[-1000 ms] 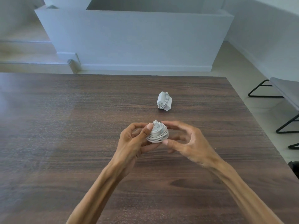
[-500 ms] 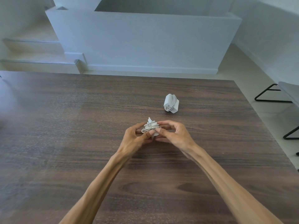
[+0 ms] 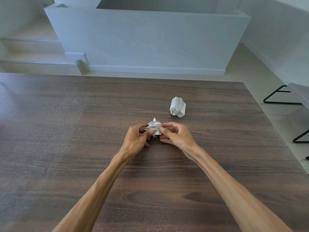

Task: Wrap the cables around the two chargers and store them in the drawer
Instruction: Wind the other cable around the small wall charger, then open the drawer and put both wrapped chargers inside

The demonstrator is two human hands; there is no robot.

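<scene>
A white charger [image 3: 154,128] with its cable coiled around it is pinched between both hands just above the dark wooden table [image 3: 66,131]. Its prongs point down toward me. My left hand [image 3: 136,139] grips its left side, my right hand [image 3: 175,135] its right side. A second white charger [image 3: 178,106], its cable wound around the body, lies on the table beyond and to the right of my hands. No drawer is in view.
The table's far edge runs across the middle of the view and its right edge slants down at the right. Beyond it stand a white half wall [image 3: 150,39] and steps [image 3: 38,64]. A grey seat on black metal legs [image 3: 282,94] is at the right.
My hands have lowered the wrapped charger toward the table and away from me, turning it so the prongs point down. The other charger has not moved on the table.
</scene>
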